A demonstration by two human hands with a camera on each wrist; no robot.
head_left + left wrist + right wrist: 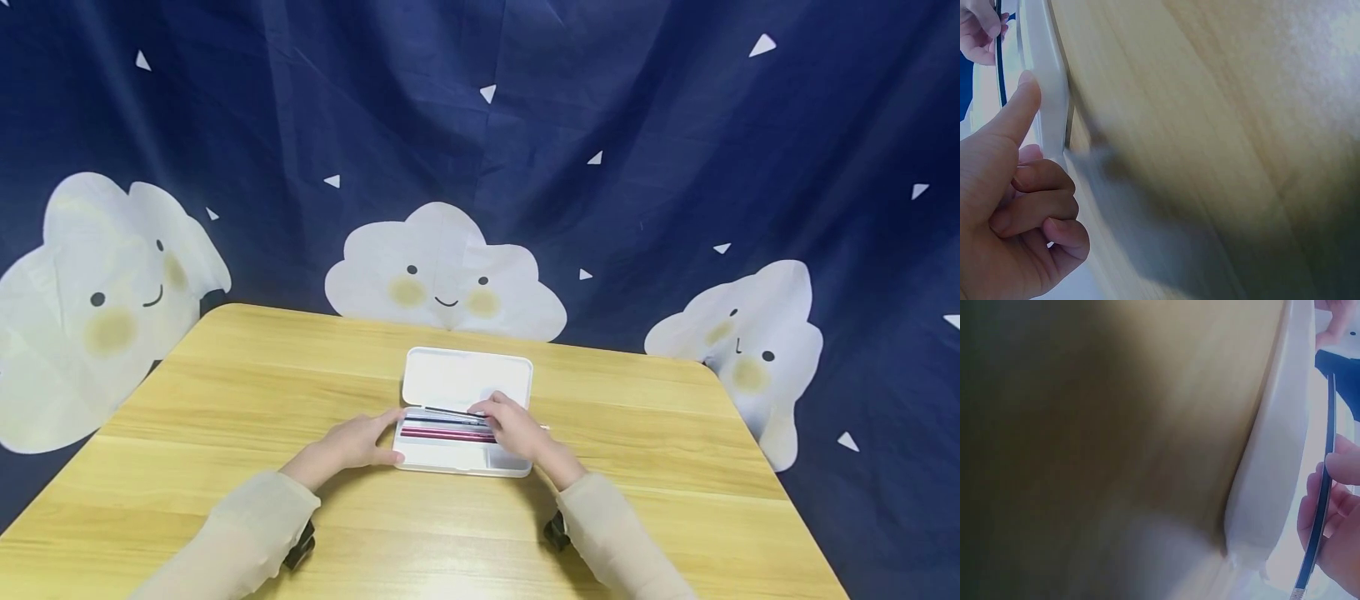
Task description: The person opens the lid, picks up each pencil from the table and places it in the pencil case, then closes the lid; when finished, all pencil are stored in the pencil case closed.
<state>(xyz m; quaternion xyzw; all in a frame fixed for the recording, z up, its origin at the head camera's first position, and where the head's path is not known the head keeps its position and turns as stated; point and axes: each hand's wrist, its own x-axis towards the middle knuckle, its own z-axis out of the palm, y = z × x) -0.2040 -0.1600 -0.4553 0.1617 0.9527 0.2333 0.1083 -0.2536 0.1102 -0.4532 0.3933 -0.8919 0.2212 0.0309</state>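
Observation:
An open white pencil case lies on the table, its lid tipped back behind it. My left hand grips the case's left end, thumb near the front corner and forefinger near the back one. In the left wrist view the thumb rests on the white edge while other fingers curl in. Over the right part of the case, my right hand pinches a dark pencil with a silvery band near its lower end. Dark red pencils and a dark blue one lie inside the case.
The wooden table extends around the case on all sides. Behind it hangs a dark blue curtain printed with white clouds. Dark devices are strapped at both wrists, under light sleeves.

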